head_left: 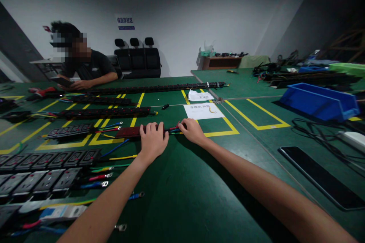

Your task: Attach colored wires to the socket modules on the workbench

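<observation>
1. The left hand [153,139] is pressing flat, fingers together, on a dark red socket strip [129,131] lying mid-counter [182,190]
2. The right hand [192,130] is pinching the coloured wires [173,130] at the strip's right end, fingers closed on them
3. Several wired socket strips [104,112] are lying finished towards the far left edge; loose lugged leads [99,177] near the left edge are waiting, so the work looks partway done
</observation>
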The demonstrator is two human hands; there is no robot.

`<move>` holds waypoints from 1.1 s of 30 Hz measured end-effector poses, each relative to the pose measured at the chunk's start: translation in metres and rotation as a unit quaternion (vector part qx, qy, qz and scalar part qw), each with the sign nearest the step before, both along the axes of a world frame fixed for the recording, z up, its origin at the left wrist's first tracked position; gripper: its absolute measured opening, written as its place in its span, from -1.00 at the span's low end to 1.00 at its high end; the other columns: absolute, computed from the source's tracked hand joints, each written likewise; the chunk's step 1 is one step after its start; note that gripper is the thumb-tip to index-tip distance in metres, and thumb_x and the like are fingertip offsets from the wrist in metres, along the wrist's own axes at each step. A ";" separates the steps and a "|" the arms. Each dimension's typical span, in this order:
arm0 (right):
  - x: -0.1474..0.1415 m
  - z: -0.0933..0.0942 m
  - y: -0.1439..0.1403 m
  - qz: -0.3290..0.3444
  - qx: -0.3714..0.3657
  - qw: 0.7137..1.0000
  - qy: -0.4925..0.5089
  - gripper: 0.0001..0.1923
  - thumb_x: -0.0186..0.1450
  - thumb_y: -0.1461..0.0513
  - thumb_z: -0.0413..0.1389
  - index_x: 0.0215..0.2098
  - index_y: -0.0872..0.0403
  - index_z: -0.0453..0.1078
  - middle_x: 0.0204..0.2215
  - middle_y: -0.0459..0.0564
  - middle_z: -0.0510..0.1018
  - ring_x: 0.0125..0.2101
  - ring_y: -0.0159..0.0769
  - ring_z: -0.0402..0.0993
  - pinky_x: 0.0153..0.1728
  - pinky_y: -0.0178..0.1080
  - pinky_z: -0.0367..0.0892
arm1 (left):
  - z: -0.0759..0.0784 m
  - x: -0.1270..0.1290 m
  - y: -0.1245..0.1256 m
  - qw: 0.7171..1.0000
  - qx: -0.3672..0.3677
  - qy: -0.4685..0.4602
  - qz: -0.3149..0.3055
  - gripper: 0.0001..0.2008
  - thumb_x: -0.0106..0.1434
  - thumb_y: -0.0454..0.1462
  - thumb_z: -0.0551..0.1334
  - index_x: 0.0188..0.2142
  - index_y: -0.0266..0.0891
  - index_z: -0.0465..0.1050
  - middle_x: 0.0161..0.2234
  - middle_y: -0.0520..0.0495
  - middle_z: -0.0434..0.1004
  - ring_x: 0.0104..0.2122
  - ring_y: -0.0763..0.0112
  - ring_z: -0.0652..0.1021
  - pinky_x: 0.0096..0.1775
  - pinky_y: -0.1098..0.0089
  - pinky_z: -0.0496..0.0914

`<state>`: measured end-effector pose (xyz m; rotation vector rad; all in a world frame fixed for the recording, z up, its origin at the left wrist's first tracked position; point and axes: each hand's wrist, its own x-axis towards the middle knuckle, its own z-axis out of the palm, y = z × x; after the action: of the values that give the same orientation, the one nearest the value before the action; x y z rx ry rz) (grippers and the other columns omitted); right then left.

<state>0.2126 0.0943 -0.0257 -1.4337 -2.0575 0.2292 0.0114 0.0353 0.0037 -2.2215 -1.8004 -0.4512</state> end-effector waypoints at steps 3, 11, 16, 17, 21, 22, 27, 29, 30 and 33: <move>0.000 0.000 0.000 0.002 -0.003 1.000 0.003 -0.72 0.49 0.16 0.06 -0.37 0.06 0.44 -0.35 0.01 0.56 -0.30 -0.25 0.42 -0.25 -0.23 0.17 | 0.001 0.000 0.000 1.000 -0.003 -0.002 -0.002 -0.49 0.44 -0.09 0.01 0.24 -0.27 0.42 0.14 -0.38 0.50 0.16 -0.11 0.44 0.25 -0.27 0.18; 0.000 0.001 0.000 0.002 -0.007 1.000 0.007 -0.71 0.49 0.14 0.05 -0.37 0.06 0.44 -0.35 0.02 0.55 -0.30 -0.25 0.41 -0.26 -0.23 0.17 | 0.001 0.000 0.000 1.000 -0.005 0.000 -0.003 -0.48 0.46 -0.09 0.01 0.25 -0.28 0.41 0.15 -0.38 0.49 0.17 -0.11 0.43 0.26 -0.29 0.18; 0.000 0.002 -0.001 0.003 -0.006 1.000 0.011 -0.71 0.48 0.15 0.05 -0.37 0.07 0.43 -0.35 0.01 0.55 -0.31 -0.24 0.41 -0.28 -0.22 0.17 | 0.001 -0.001 0.000 1.000 -0.006 0.001 -0.003 -0.49 0.46 -0.09 0.01 0.25 -0.28 0.41 0.15 -0.38 0.49 0.16 -0.11 0.44 0.26 -0.29 0.18; 0.000 0.002 -0.001 0.002 -0.004 1.000 0.010 -0.71 0.48 0.16 0.06 -0.37 0.07 0.43 -0.36 0.01 0.55 -0.31 -0.24 0.40 -0.28 -0.22 0.17 | 0.001 -0.001 0.000 1.000 -0.006 0.001 -0.003 -0.48 0.46 -0.09 0.01 0.25 -0.28 0.41 0.15 -0.38 0.49 0.17 -0.11 0.44 0.26 -0.29 0.18; -0.001 0.002 -0.002 -0.003 -0.001 1.000 0.005 -0.71 0.48 0.16 0.06 -0.39 0.06 0.41 -0.36 0.01 0.55 -0.31 -0.25 0.41 -0.28 -0.22 0.16 | 0.002 0.000 0.000 1.000 -0.010 0.004 0.000 -0.48 0.46 -0.09 0.01 0.25 -0.28 0.40 0.15 -0.38 0.49 0.17 -0.11 0.44 0.26 -0.29 0.18; -0.001 0.002 -0.002 -0.004 0.000 1.000 0.002 -0.71 0.48 0.16 0.06 -0.39 0.06 0.41 -0.36 0.01 0.55 -0.31 -0.25 0.41 -0.27 -0.22 0.16 | 0.002 0.000 0.000 1.000 -0.011 0.005 0.000 -0.49 0.45 -0.09 0.02 0.25 -0.28 0.40 0.16 -0.38 0.49 0.17 -0.11 0.44 0.26 -0.29 0.18; 0.000 0.001 0.000 -0.002 0.000 1.000 -0.003 -0.71 0.48 0.16 0.06 -0.40 0.06 0.40 -0.38 0.01 0.54 -0.32 -0.24 0.40 -0.28 -0.22 0.15 | 0.003 0.000 0.000 1.000 -0.016 0.005 0.001 -0.49 0.46 -0.08 0.02 0.25 -0.29 0.41 0.16 -0.37 0.49 0.17 -0.10 0.44 0.26 -0.29 0.19; 0.000 0.000 0.000 -0.002 0.001 1.000 -0.002 -0.71 0.48 0.16 0.06 -0.40 0.06 0.40 -0.38 0.01 0.54 -0.32 -0.24 0.40 -0.28 -0.22 0.14 | 0.004 0.000 -0.001 1.000 -0.019 0.004 0.001 -0.49 0.46 -0.08 0.02 0.25 -0.28 0.40 0.16 -0.36 0.49 0.17 -0.09 0.44 0.26 -0.29 0.19; 0.000 0.000 0.000 -0.002 0.001 1.000 -0.002 -0.71 0.48 0.16 0.06 -0.40 0.06 0.40 -0.37 0.01 0.54 -0.32 -0.25 0.40 -0.28 -0.22 0.14 | 0.004 0.000 -0.001 1.000 -0.020 0.004 0.001 -0.48 0.46 -0.08 0.02 0.26 -0.28 0.40 0.17 -0.36 0.48 0.17 -0.09 0.44 0.26 -0.29 0.20; 0.000 0.000 0.000 -0.002 0.001 1.000 -0.001 -0.71 0.48 0.15 0.07 -0.40 0.06 0.39 -0.37 0.01 0.54 -0.32 -0.25 0.40 -0.28 -0.23 0.14 | 0.006 0.000 -0.001 1.000 -0.025 0.004 0.001 -0.48 0.47 -0.08 0.02 0.26 -0.28 0.40 0.17 -0.36 0.48 0.18 -0.09 0.43 0.26 -0.29 0.20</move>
<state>0.2128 0.0945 -0.0256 -1.4385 -2.0557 0.2237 0.0118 0.0338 0.0093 -2.2504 -1.8292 -0.4018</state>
